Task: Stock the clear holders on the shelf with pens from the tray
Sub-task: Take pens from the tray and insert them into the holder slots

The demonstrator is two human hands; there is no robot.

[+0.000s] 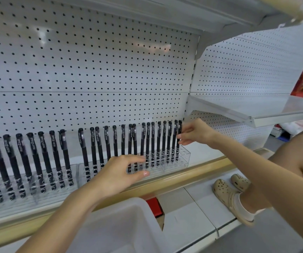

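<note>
Right hand (192, 133) is pinching the end pen (179, 128) standing in the clear holder (183, 157) on the shelf (192, 177), left hand (121, 172) is resting flat-fingered and empty at its front, so a crooked shove is probably risking toppling the pens beside it (163, 137).

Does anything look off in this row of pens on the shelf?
Mildly: in the middle holder the spacing is uneven, and one pair of pens stands with caps touching. Nothing looks spilled or damaged.
</note>
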